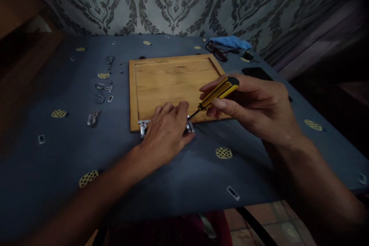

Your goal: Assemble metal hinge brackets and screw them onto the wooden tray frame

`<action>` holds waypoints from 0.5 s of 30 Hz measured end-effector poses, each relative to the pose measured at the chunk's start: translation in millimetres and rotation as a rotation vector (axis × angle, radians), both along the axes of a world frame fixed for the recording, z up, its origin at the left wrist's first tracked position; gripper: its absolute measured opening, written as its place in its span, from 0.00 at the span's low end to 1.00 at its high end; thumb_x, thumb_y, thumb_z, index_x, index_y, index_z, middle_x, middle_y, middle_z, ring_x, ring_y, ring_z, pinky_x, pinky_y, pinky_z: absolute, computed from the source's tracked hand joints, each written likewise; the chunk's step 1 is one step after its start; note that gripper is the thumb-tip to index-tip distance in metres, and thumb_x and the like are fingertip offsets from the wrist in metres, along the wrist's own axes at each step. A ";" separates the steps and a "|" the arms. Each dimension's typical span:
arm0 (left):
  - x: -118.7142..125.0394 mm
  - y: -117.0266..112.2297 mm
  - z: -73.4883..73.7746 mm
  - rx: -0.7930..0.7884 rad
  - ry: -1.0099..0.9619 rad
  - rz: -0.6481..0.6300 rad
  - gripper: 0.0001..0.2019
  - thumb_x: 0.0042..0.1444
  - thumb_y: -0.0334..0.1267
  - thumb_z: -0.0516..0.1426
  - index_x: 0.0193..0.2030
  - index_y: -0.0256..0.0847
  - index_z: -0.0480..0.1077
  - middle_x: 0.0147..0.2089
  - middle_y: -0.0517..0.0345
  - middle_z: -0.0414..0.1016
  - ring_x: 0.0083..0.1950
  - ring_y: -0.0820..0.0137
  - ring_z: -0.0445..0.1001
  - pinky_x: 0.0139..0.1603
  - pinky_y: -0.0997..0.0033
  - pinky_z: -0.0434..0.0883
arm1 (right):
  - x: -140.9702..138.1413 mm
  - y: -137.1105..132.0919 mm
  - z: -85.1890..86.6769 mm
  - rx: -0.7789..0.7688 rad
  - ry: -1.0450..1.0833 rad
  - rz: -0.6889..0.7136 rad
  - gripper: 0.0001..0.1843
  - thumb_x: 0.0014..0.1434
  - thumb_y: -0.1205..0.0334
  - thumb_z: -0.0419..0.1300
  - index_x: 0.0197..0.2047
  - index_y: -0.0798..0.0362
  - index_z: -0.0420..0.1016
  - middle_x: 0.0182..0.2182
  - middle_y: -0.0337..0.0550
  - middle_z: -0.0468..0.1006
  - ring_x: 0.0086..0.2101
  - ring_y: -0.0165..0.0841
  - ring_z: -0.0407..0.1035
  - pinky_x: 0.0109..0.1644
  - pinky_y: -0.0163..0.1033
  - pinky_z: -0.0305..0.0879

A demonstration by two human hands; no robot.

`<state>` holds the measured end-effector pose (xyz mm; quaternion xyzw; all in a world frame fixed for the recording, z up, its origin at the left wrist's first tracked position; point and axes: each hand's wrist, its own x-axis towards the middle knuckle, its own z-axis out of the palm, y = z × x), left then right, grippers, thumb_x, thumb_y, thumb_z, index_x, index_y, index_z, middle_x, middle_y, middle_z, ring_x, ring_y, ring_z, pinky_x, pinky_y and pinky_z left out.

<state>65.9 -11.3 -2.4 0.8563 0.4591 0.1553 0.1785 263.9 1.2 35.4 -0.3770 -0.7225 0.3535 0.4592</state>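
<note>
A framed wooden panel (173, 84) lies flat on the blue cloth-covered table (184, 177). A metal bracket (143, 125) sits along the panel's near edge. My left hand (167, 130) lies over the bracket, fingers curled down on it. My right hand (253, 103) grips a yellow-and-black screwdriver (219, 91), its tip pointing down-left to the bracket beside my left fingers.
Loose metal hooks and brackets (99, 92) and small screws lie left of the panel. Glasses (216, 50), a blue cloth (230, 41) and a dark phone (255, 72) rest at the back right. A patterned wall stands behind the table; the front edge is near me.
</note>
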 end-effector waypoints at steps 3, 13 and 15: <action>0.1 -0.1 0.5 -0.009 0.005 0.003 0.20 0.62 0.37 0.66 0.56 0.39 0.64 0.51 0.47 0.79 0.57 0.53 0.73 0.58 0.50 0.71 | -1.3 0.1 -1.0 -0.005 0.037 -0.039 0.05 0.58 0.58 0.75 0.39 0.45 0.87 0.33 0.38 0.84 0.23 0.29 0.75 0.24 0.35 0.73; 2.4 1.1 2.9 -0.042 0.039 0.010 0.26 0.62 0.38 0.66 0.63 0.35 0.62 0.54 0.44 0.78 0.59 0.51 0.72 0.60 0.49 0.71 | -12.0 -3.9 -5.5 0.115 0.031 -0.173 0.11 0.52 0.56 0.80 0.31 0.45 0.81 0.31 0.36 0.79 0.24 0.29 0.69 0.25 0.38 0.69; 1.9 1.1 2.2 -0.034 0.038 0.002 0.26 0.63 0.38 0.66 0.62 0.35 0.62 0.54 0.44 0.79 0.59 0.51 0.72 0.60 0.49 0.70 | -7.7 -3.3 -2.9 0.089 -0.013 -0.117 0.06 0.57 0.58 0.77 0.35 0.44 0.84 0.36 0.37 0.83 0.25 0.29 0.70 0.26 0.39 0.69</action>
